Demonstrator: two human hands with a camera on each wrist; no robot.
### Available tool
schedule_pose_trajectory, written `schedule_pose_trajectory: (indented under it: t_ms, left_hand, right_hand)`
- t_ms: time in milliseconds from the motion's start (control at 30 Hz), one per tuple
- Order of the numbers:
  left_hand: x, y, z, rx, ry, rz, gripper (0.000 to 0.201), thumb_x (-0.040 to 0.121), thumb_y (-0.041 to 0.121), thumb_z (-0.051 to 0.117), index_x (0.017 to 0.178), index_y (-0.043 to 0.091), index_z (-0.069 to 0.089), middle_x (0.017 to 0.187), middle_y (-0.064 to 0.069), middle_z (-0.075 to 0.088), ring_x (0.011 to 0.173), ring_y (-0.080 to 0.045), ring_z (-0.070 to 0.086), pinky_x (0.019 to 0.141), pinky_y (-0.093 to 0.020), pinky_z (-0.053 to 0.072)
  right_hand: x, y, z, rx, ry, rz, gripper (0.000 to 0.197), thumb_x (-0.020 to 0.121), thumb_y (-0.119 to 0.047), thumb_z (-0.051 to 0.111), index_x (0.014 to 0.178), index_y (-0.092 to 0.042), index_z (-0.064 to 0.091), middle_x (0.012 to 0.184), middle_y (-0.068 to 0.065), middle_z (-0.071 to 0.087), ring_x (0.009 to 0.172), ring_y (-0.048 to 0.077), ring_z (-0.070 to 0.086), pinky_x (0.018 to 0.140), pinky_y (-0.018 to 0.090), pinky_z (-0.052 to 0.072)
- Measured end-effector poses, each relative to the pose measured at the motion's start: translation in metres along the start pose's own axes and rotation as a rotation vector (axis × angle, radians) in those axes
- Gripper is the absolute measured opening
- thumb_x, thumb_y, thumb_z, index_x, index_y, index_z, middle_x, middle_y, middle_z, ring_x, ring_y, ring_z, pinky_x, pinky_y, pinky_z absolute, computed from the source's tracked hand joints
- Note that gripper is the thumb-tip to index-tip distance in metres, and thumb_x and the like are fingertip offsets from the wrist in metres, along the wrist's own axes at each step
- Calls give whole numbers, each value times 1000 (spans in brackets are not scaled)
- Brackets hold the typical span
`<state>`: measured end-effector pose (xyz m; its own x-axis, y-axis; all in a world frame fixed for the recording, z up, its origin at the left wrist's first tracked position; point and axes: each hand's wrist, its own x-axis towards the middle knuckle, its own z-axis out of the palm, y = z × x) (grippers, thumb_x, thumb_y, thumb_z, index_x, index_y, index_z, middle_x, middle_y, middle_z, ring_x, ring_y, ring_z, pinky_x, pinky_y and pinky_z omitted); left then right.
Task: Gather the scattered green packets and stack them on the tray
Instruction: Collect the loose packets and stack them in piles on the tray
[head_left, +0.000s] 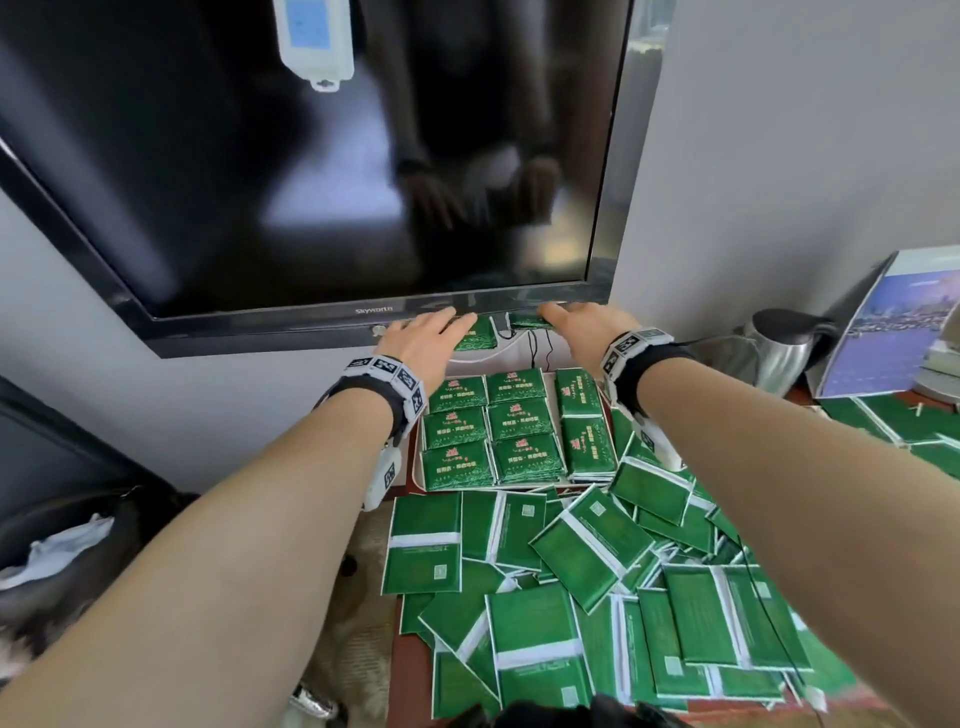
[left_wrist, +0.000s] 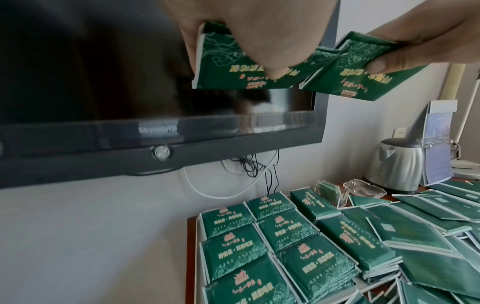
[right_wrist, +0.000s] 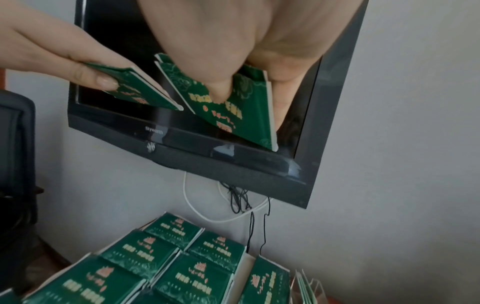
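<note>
Packets fill both hands: the left hand (head_left: 423, 335) pinches a small bundle (left_wrist: 233, 65) between thumb and fingers, and the right hand (head_left: 584, 327) pinches another (right_wrist: 233, 111) the same way. The two bundles hang side by side, corners almost meeting, in front of the TV's (head_left: 311, 182) lower edge.

Below and nearer than the grips sits the tray (head_left: 415, 475), carrying neat stacks (head_left: 491, 431) face up in rows. Nearer again, and off to the right-hand side, loose packets (head_left: 597, 587) lie mostly face down in a heap over the table.

This looks like the carry step, mid-task: bundles gathered and squared, not yet set down. Next, each bundle should probably come down flat onto a stack beneath it, edges aligned with the one below, and be let go gently so the slippery piles do not slide. Much of the heap remains.
</note>
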<state>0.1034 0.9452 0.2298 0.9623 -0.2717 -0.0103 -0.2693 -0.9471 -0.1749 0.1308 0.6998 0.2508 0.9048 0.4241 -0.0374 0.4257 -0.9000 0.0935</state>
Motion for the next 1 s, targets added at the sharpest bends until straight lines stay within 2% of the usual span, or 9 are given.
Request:
schedule_pose_trajectory:
  t_ms: [267,333,400,433,500,567,733,900,1000]
  left_hand:
    - [59,-11,85,-84,-190,23,87,87,-8,45,160,27,11,163,-3,25,135,-31,45,106,-48,42]
    - [73,-15,105,-109,-228,21,88,87,-10,44,159,28,11,162,-2,28,126,-31,52,104,-47,43]
    - [87,-19,128,-131,-270,16,89,87,-11,47,160,26,11,163,-1,25,127,-30,52,105,-45,43]
    - [94,-21,139,-139,-289,13,90,87,-11,48,160,26,11,164,-2,22,131,-30,49,107,-45,42]
    - [107,-26,159,-156,-320,8,92,86,-10,50,160,26,9,165,-4,21,139,-30,40,112,-47,37]
    - [117,-31,179,-171,-345,1,93,86,-10,51,160,25,8,165,-5,20,145,-29,31,117,-48,31]
    - [137,-42,221,-167,-359,-18,92,86,-8,52,160,26,10,165,-7,16,148,-27,23,120,-48,24]
    - [148,-37,247,-182,-354,12,97,85,-11,51,160,30,6,167,-9,8,152,-29,13,123,-49,16]
    - [147,-32,261,-162,-359,54,96,88,1,58,160,33,3,168,-7,-1,152,-29,10,124,-49,10]
  right_hand:
    - [76,11,82,72,-205,-38,68,92,7,39,151,-26,31,114,15,60,92,33,62,71,39,49]
    - [92,12,105,74,-249,-63,54,100,-16,27,153,-28,31,132,16,57,109,34,62,84,40,50]
    - [108,14,131,71,-313,-89,57,100,-34,16,155,-28,29,150,19,43,128,36,52,99,43,46]
    - [116,14,142,58,-344,-87,55,102,-24,23,157,-29,25,156,19,36,135,38,45,106,45,43]
    - [133,14,161,92,-384,-63,77,95,4,41,158,-33,18,161,17,25,144,39,32,116,47,35]
    - [147,13,171,112,-414,-63,93,86,15,48,160,-32,14,164,12,18,149,35,21,119,45,25]
    - [178,18,202,123,-462,-75,98,84,18,44,160,-31,8,166,11,7,153,32,7,123,43,10]
    - [192,15,237,115,-456,-114,103,82,17,46,160,-33,0,166,12,-1,154,30,-1,125,45,5]
    - [188,13,250,85,-488,-124,103,84,11,46,159,-36,-7,166,13,-11,153,30,-7,125,48,1]
